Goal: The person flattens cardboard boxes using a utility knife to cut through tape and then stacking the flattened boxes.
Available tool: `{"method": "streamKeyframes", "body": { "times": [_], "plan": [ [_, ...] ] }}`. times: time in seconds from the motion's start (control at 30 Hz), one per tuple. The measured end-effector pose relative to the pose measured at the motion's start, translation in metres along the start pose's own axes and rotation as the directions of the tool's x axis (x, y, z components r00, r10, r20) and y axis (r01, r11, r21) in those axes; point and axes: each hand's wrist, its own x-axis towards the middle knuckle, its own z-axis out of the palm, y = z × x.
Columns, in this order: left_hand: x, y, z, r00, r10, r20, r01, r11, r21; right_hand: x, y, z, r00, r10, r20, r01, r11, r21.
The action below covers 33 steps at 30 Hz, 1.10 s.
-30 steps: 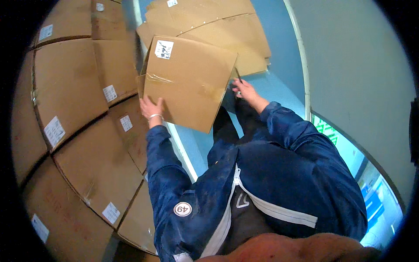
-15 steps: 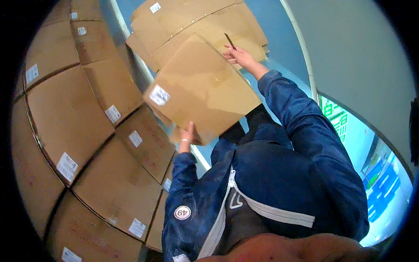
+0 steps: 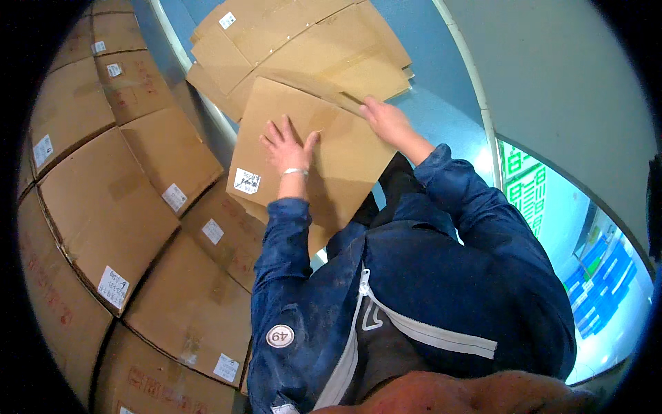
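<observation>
A brown cardboard box (image 3: 345, 152) with a white label on its near left corner stands in front of me. My left hand (image 3: 288, 148) lies on its top face, fingers spread and holding nothing. At the far right edge of the box, my right hand (image 3: 386, 121) is closed on a slim dark tool (image 3: 352, 97), whose kind I cannot make out. The tool lies along that edge, close to a narrow raised flap. Beyond the box, flattened cardboard (image 3: 296, 41) lies on the blue floor.
Stacked brown cartons (image 3: 110, 200) with white labels fill the left side. A grey wall (image 3: 552, 90) curves along the right. Past a pale edge strip, green markings (image 3: 527, 181) and blue stacked items (image 3: 600, 283) show at lower right. The floor (image 3: 441, 103) is blue.
My left hand has moved from the box's near left edge onto its top face and spread out. My right hand has lowered the dark tool to the far edge. The box has turned slightly.
</observation>
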Motion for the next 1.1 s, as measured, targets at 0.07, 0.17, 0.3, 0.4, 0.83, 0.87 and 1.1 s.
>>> {"method": "streamKeyframes", "body": {
  "times": [0.07,0.17,0.3,0.4,0.83,0.87,1.1],
  "plan": [
    [0.003,0.016,0.006,0.998,-0.06,0.033,0.058,0.997,0.042,0.002,-0.025,-0.011,0.998,-0.03,0.062,0.04,0.988,-0.152],
    [0.001,0.023,0.009,0.993,-0.095,0.07,0.089,0.993,0.082,0.008,-0.033,-0.005,0.987,-0.146,0.063,0.157,0.961,-0.227],
    [0.003,0.024,0.008,0.992,-0.095,0.081,0.089,0.993,0.075,0.02,-0.03,0.007,0.98,-0.186,0.077,0.2,0.944,-0.263],
    [0.002,0.025,0.008,0.992,-0.1,0.082,0.093,0.992,0.086,0.026,-0.028,0.014,0.976,-0.204,0.078,0.217,0.938,-0.271],
    [-0.004,0.026,0.01,0.996,-0.074,0.056,0.071,0.995,0.064,0.038,-0.038,0.022,0.968,-0.17,0.183,0.23,0.89,-0.395],
    [-0.004,0.026,0.012,0.996,-0.073,0.055,0.069,0.995,0.068,0.041,-0.042,0.023,0.964,-0.17,0.205,0.241,0.885,-0.397],
    [-0.004,0.022,0.014,0.998,-0.057,0.025,0.055,0.994,0.091,0.016,-0.026,0.002,0.916,0.081,0.392,0.125,0.873,-0.471]
  ]
}}
